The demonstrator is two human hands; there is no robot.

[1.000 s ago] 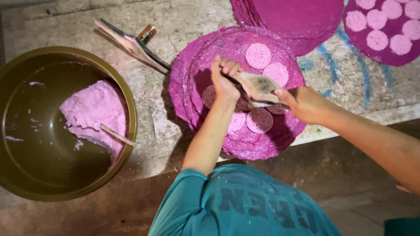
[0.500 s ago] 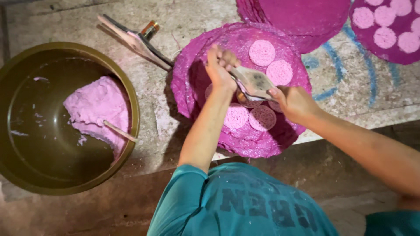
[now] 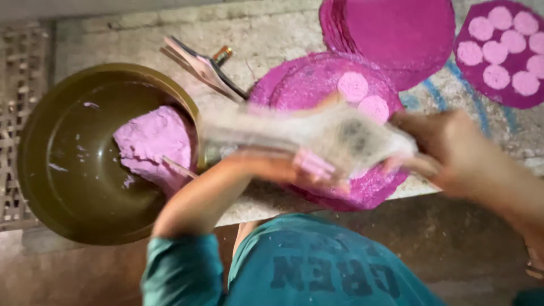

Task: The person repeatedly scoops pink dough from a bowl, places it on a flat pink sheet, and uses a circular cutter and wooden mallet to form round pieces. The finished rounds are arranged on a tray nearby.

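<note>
Counted: one round olive-green metal basin (image 3: 68, 187), three stacks of round magenta trays, two pale pink dough discs (image 3: 352, 86) seen on the near tray stack (image 3: 306, 85), seven pale pink discs (image 3: 498, 76) seen on the far-right magenta tray (image 3: 470, 73), cut off by the frame edge. The third magenta stack (image 3: 396, 34) is seen bare on top, at the back.

Basin contents: one lump of pale pink dough (image 3: 153, 144) against the right wall, with a thin stick (image 3: 178, 168) poking out of it. Smears of pink are seen on the basin's inner wall.

A flat metal tool with a brown handle end (image 3: 207, 68) is laid on the grey stone surface (image 3: 113, 42) between basin and near tray stack.

Grip: a pale, flat, smudged blade-like scraper (image 3: 317, 133) is held across the near tray stack, heavily motion-blurred. The right hand (image 3: 447, 150) is closed around its right end. The left hand (image 3: 306, 173) is seen under the scraper's middle with something pink at the fingers; whether that grip is open or closed cannot be told through the blur.
</note>
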